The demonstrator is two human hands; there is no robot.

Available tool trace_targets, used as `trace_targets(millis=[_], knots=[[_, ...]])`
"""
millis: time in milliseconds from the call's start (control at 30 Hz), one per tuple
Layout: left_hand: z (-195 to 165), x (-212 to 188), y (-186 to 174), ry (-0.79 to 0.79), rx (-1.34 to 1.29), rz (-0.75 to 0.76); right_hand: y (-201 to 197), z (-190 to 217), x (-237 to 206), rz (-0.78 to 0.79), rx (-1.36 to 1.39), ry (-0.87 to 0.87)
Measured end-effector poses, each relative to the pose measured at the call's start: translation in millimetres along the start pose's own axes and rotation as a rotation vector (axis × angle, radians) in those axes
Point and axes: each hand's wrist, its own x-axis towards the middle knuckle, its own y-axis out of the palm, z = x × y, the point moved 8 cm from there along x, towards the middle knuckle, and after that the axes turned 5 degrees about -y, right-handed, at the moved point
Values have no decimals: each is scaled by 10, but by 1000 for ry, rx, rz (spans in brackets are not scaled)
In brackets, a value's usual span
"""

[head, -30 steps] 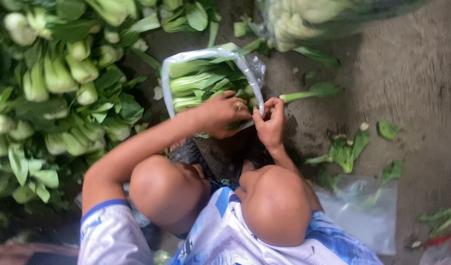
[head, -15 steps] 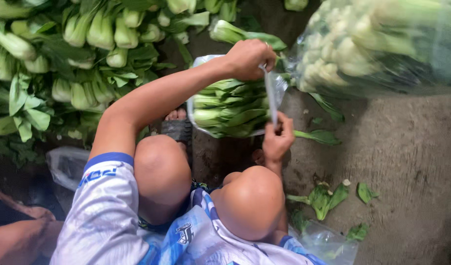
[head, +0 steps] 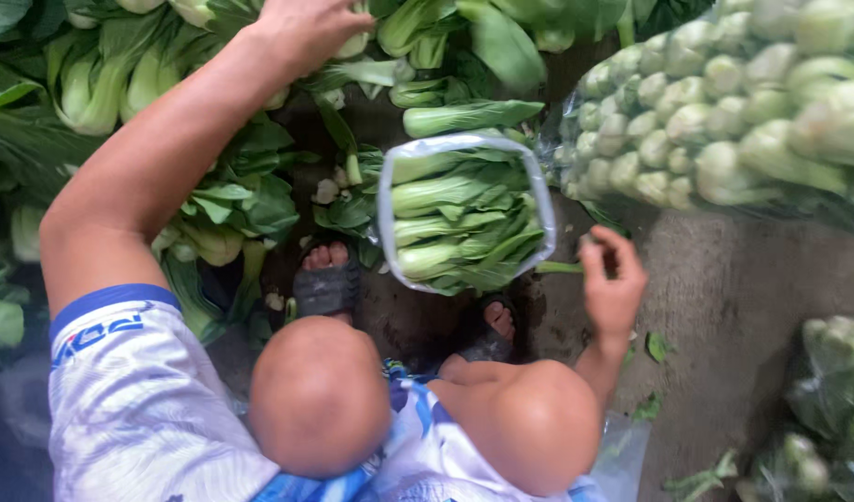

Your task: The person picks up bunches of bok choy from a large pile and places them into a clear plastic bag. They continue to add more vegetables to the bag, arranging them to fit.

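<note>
From the head view, your left hand (head: 308,28) reaches up to the loose pile of green bok choy heads with pale stems (head: 148,74) at the top left; its fingers curl down onto one head there, but you cannot tell whether they have closed on it. Your right hand (head: 613,284) hangs over the grey concrete floor (head: 724,297), fingers loosely apart and holding nothing, just right of the clear plastic bag with a white rim (head: 464,209).

That bag stands open between your knees and the pile, packed with bok choy lying on their sides, pale stems to the left and dark leaves to the right. Your two feet in dark sandals (head: 326,279) sit just below and beside it.

At the upper right lies a large clear plastic sack (head: 724,102), filled tight with bok choy whose pale round stem ends face you. At the lower right a second clear sack of greens (head: 817,409) shows at the frame edge, blurred. Torn leaf scraps (head: 657,346) lie scattered on the floor near your right hand.
</note>
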Motion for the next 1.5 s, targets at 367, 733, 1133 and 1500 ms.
trace_targets(millis=[367,733,1133,1500], knots=[[135,-1948,-989,387,-948,-720,1649,2395,-97,471,99,-205],[-316,-2482,739,-164,-2352,-539,1981,2766,506,631,-200,-522],[-393,-2598,778,-348,-1988,-721,3476,1817,1362,1188,-887,-694],[-507,-2397,1090,-486,-2350,-638,3457,1881,1393,810,-695,-844]])
